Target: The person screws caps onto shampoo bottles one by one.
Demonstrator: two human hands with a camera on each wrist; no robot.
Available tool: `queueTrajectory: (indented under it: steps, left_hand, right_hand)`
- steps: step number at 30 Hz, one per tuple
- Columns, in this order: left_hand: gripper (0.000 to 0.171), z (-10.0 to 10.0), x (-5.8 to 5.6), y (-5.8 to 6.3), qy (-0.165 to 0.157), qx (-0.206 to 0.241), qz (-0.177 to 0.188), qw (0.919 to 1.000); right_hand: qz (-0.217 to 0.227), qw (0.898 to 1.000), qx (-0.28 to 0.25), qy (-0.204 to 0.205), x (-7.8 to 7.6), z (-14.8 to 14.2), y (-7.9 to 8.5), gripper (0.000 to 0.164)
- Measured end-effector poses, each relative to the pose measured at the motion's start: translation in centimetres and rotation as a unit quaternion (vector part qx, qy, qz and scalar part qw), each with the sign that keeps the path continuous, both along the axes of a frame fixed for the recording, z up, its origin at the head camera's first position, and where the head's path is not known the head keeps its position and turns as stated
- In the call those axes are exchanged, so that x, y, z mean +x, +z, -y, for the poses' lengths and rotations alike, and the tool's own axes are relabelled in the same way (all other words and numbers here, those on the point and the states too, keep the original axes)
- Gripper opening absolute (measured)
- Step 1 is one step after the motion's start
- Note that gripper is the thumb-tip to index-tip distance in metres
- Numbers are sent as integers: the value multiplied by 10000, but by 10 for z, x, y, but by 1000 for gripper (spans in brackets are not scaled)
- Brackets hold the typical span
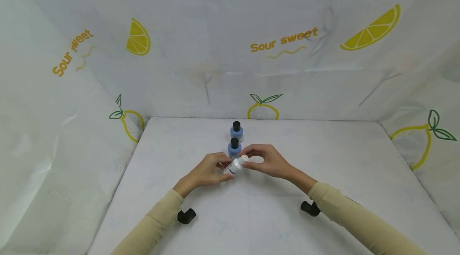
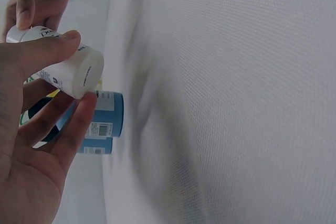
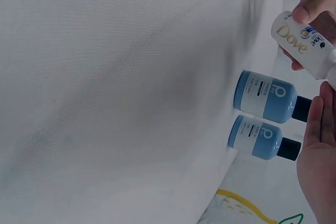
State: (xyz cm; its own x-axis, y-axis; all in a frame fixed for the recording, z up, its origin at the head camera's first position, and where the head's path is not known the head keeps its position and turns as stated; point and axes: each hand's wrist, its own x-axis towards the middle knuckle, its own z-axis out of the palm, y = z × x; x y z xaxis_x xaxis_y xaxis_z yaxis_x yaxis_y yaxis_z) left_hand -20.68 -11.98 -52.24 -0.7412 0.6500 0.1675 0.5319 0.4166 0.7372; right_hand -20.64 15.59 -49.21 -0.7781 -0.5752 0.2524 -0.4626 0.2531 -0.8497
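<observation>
My left hand (image 1: 210, 170) grips a small white Dove bottle (image 1: 233, 166) by its body, thumb on one side and fingers on the other. The bottle is tilted above the table, its white cap (image 1: 243, 159) pointing up and toward the right. My right hand (image 1: 267, 161) pinches that cap between thumb and fingers. The gold lettering on the bottle (image 3: 296, 40) shows in the right wrist view, and its base (image 2: 86, 75) in the left wrist view. Just behind the hands stand two upright blue bottles with black caps, a nearer one (image 1: 234, 150) and a farther one (image 1: 236, 133).
A white cloth (image 1: 309, 147) covers the table. White curtain-like sheets (image 1: 201, 39) with lemon prints rise at the back and both sides. Black pieces, one on the left (image 1: 186, 216) and one on the right (image 1: 310, 208), show beside the sleeves.
</observation>
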Motion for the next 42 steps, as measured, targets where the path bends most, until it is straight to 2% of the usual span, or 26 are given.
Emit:
queueTrajectory:
  steps: [7, 15, 28, 32, 39, 42]
  left_hand:
    - [42, 0, 0, 0, 8, -39, -20, 10000]
    - [42, -2, 3, 0, -19, 30, -111, 9999]
    - [42, -1, 2, 1, -7, 53, -57, 10000]
    - [42, -1, 1, 2, -10, 36, -57, 10000]
    - [43, 0, 0, -1, 21, 15, -15, 10000]
    - [45, 0, 0, -2, 26, -1, 28, 10000]
  right_hand:
    - [-50, 9997, -51, -224, 0, 4, -3, 28]
    - [84, 9980, -84, -625, 2, 9, -7, 26]
    - [105, 9974, -85, -704, 3, 11, -7, 28]
    - [162, 9983, -9, -554, 2, 9, -6, 32]
    - [130, 9985, -308, 442, -1, -2, -8, 44]
    - [31, 9971, -461, 608, -3, -4, -10, 47]
